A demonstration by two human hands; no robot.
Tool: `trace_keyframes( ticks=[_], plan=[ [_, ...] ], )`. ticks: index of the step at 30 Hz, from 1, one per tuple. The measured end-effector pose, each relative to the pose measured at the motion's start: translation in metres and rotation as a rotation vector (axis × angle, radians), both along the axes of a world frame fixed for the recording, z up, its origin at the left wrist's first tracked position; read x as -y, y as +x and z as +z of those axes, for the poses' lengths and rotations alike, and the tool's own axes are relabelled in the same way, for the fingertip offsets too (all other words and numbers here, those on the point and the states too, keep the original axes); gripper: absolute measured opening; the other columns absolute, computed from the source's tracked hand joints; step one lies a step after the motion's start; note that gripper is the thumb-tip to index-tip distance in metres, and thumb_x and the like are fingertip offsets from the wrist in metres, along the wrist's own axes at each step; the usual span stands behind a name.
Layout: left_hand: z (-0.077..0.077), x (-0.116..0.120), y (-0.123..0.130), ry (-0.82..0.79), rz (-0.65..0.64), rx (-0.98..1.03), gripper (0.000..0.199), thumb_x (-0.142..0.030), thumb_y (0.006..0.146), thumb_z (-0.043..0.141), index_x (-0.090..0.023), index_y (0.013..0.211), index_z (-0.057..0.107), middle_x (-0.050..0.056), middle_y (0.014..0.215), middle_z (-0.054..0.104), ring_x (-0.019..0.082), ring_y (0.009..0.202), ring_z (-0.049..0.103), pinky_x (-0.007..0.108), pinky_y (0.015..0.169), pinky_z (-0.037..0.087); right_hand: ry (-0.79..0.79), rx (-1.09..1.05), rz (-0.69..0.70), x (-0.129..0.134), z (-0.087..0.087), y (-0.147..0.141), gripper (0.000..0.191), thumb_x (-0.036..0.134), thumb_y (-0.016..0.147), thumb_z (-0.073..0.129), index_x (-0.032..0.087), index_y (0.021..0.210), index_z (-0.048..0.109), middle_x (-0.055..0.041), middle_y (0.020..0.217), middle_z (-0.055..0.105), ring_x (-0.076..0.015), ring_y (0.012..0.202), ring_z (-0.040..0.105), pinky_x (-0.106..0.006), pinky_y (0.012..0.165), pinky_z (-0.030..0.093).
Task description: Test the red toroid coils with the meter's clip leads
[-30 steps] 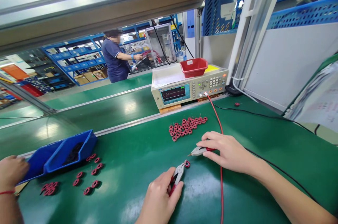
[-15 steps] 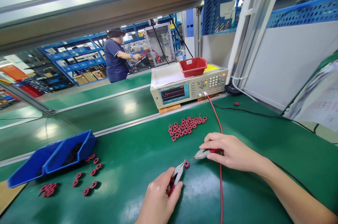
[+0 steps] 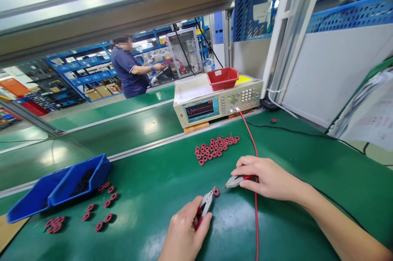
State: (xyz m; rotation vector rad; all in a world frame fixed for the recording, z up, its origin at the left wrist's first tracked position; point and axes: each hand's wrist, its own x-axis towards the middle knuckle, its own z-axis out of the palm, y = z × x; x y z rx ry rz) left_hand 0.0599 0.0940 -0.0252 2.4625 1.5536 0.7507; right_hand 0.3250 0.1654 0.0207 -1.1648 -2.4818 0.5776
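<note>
Clearly, the small ring coil (image 3: 216, 192) sits between 2 clip tips, and the left hand's side is the nearer. The left hand (image 3: 186, 226) is curled round the red handles of the left clip (image 3: 207, 200), thumb on the right and fingers on the left. That clip slants far and slightly right, its nose at the ring's left edge; whether it grips the ring's wire or only rests against it is too small to tell.

The right hand (image 3: 260, 175) is likewise closed on the red handles of the right clip (image 3: 233, 181), whose long axis points left and a little near, straight toward the ring. Its tip stops just right of the ring, with a strip of green mat (image 3: 153, 179) showing between. So from the right hand the ring lies left and slightly nearer; being round, it offers no long axis to line up with.

A red lead (image 3: 256, 228) passes beneath the right hand, and a pile of coils (image 3: 216, 149) lies on the far side of both clips.
</note>
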Motion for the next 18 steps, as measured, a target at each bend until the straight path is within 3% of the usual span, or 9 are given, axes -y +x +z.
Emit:
trace_keyframes(
  ticks=[18],
  plan=[
    [-0.012, -0.002, -0.004, 0.061, -0.007, 0.049, 0.032, -0.042, 0.087, 0.048, -0.017, 0.105, 0.059, 0.007, 0.081, 0.07, 0.016, 0.065, 0.066, 0.021, 0.061, 0.054, -0.004, -0.003, -0.01, 0.003, 0.004, -0.001, 0.023, 0.027, 0.083, 0.054, 0.03, 0.103, 0.066, -0.0002, 0.096, 0.062, -0.0164, 0.086, 0.059, -0.028, 0.075, 0.045]
  ],
)
